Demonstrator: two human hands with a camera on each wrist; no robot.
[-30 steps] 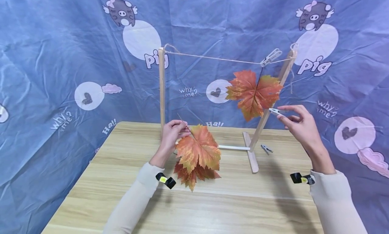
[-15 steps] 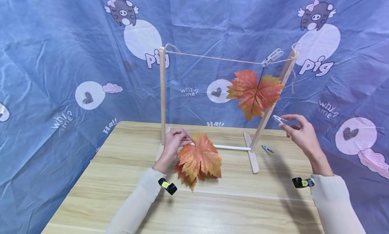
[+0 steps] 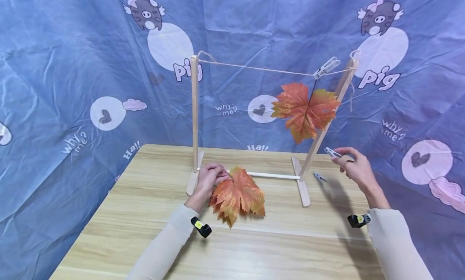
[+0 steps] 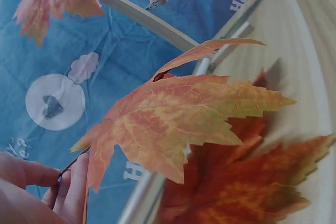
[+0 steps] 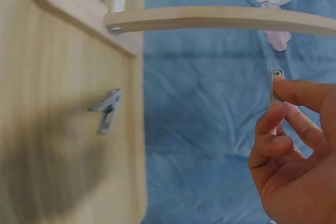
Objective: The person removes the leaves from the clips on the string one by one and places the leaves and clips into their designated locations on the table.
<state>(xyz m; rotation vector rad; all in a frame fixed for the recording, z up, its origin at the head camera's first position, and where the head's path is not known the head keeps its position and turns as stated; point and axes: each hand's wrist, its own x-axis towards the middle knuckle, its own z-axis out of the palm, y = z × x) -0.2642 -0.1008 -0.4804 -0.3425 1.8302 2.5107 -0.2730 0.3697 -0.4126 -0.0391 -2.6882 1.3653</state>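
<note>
My left hand [image 3: 210,177] pinches the thin dark stem of an orange maple leaf [image 3: 239,191] between thumb and fingers, low over the table. A second, redder leaf [image 4: 236,182] lies beneath it, plainest in the left wrist view. Off to the right, my right hand [image 3: 357,171] holds a grey clothespin [image 3: 332,152] by thumb and index finger, beside the frame's right post. Another maple leaf [image 3: 305,110] hangs by its stem from a clothespin [image 3: 326,68] on the string [image 3: 254,68].
A wooden frame stands on the table [image 3: 152,215], with a left post [image 3: 194,114], a right post [image 3: 328,126] and a white crossbar [image 3: 272,175]. One loose clothespin [image 3: 319,177] lies right of the right foot [image 3: 302,191]. A blue printed cloth [image 3: 232,29] hangs behind.
My left hand has lowered with its leaf, bringing it down over the redder one. The right hand has moved down from near the hanging leaf, still holding its clothespin.
</note>
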